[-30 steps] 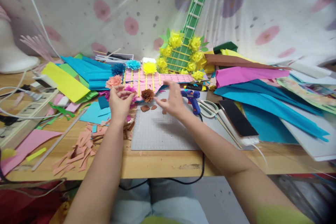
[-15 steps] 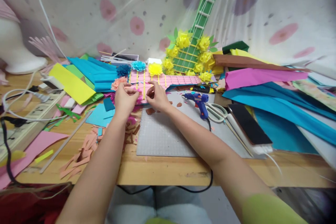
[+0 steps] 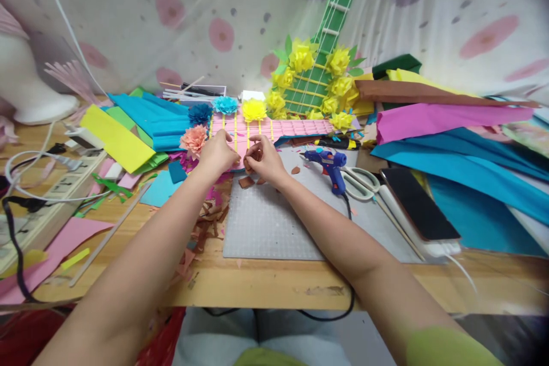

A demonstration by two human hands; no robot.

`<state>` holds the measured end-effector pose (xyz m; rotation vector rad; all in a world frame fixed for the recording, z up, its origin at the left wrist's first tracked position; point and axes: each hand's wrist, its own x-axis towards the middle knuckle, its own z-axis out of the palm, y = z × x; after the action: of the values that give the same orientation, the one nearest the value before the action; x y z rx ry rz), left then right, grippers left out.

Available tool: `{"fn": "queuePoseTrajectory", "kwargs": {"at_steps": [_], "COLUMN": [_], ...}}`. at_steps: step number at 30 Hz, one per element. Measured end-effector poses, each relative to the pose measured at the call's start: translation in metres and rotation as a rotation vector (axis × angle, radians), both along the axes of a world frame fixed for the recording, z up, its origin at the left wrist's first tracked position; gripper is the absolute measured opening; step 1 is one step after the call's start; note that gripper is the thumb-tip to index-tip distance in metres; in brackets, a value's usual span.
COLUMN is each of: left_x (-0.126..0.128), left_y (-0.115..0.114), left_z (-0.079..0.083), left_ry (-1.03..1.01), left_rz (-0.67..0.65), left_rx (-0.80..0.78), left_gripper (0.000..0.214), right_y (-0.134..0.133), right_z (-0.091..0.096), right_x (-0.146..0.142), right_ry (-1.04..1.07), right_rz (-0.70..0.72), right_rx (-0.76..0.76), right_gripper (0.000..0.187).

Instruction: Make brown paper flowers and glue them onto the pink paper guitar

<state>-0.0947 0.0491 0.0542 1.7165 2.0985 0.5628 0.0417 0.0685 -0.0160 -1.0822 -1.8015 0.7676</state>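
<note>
My left hand is over the lower side of a pink papercraft guitar, its fingertips pinched together; what they hold, if anything, is hidden. Close beside it, my right hand has its fingers curled round small brown paper pieces. A coral paper flower is just left of my left hand. Along the guitar's upper edge are a dark blue flower, a light blue flower and a yellow flower. More brown paper scraps lie under my hands on the grey cutting mat.
A blue glue gun, scissors and a phone lie to the right. Behind stands a green paper guitar with yellow flowers. Coloured paper sheets are piled at right. A power strip sits left.
My left hand has moved right and slightly down, closer to my right hand. Brown paper now shows within my right hand's fingers. The view has shifted a little.
</note>
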Motion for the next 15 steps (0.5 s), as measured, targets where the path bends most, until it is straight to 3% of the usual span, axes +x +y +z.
{"fn": "queuePoseTrajectory", "kwargs": {"at_steps": [15], "left_x": [0.0077], "left_y": [0.0052], "left_z": [-0.0102], "left_ry": [0.048], "left_rz": [0.055], "left_rx": [0.060], "left_gripper": [0.044], "right_y": [0.0014], "right_z": [-0.0027], "right_x": [-0.0011], "right_ry": [-0.033], "right_rz": [0.004], "right_rx": [0.038], "right_gripper": [0.042]}}
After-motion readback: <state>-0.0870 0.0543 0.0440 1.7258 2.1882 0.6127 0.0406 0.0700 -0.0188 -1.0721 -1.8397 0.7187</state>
